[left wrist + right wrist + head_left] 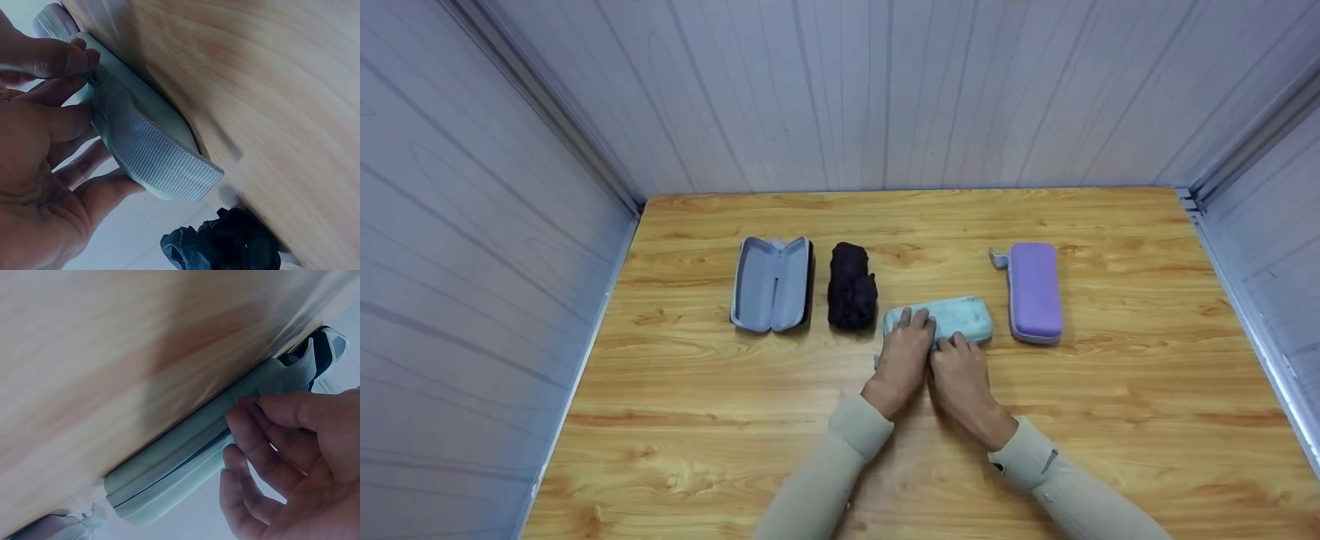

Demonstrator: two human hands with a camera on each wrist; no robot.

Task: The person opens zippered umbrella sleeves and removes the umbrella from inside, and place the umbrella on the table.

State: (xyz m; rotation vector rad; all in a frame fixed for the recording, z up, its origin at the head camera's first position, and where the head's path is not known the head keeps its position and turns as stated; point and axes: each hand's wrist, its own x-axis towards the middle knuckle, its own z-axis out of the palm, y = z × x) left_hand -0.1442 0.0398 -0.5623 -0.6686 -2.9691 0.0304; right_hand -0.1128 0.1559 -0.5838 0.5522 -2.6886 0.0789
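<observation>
A mint-green zippered hard case [967,315], like a glasses case, lies on the wooden table with its grey fabric strap [163,157] at the left end. My left hand [906,356] lies over its left part, fingers across the top, thumb and index together at the zipper edge in the left wrist view. Beside it, my right hand [962,375] curls at the near edge. Its thumb and index tip meet along the zipper line [180,464] in the right wrist view; the zipper pull is hidden there. Left of the case sits a bundled black cloth item [851,289].
A grey-lined case [754,289] stands spread apart at the left. On the right lies a closed purple case [1035,289] with a small grey strap. Pale panel walls [840,97] border the table [697,427] at the back and both sides.
</observation>
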